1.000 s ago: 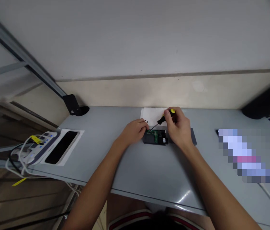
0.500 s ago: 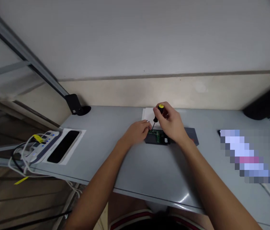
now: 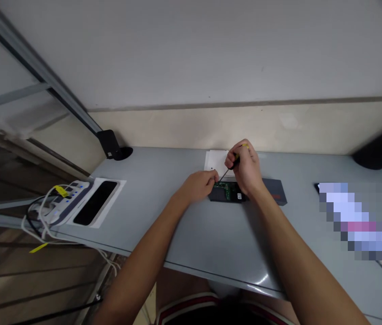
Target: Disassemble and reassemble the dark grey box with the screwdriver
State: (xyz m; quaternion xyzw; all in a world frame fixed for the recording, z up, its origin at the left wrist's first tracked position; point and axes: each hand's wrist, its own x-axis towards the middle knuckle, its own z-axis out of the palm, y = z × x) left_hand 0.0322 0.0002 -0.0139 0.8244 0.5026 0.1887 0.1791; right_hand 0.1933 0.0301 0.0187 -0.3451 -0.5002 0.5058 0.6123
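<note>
In my right hand (image 3: pixel 248 168) is a black and yellow screwdriver (image 3: pixel 235 161), the fingers wrapped round its handle. Its thin shaft slants down and left to the top left part of an opened device with a green circuit board (image 3: pixel 227 191). At the left end of that device my left hand (image 3: pixel 202 184) has its fingers pinched together near the screwdriver tip; whether anything small is between them is hidden. A dark grey flat cover (image 3: pixel 275 191) lies to the right, partly behind my right wrist. White paper (image 3: pixel 215 160) with a few tiny dark bits lies behind the device.
On the left of the grey table (image 3: pixel 204 239) a phone (image 3: pixel 96 203) lies on white paper, beside a power strip (image 3: pixel 72 198) with tangled cables. A blurred-out screen (image 3: pixel 356 221) is at the right. Behind it stands a black cylinder (image 3: pixel 377 149). A wall borders the back.
The screwdriver has gone from nearly upright to a strong slant, its handle leaning right with my right hand. My left hand stays by the tip. The whole view has shifted slightly.
</note>
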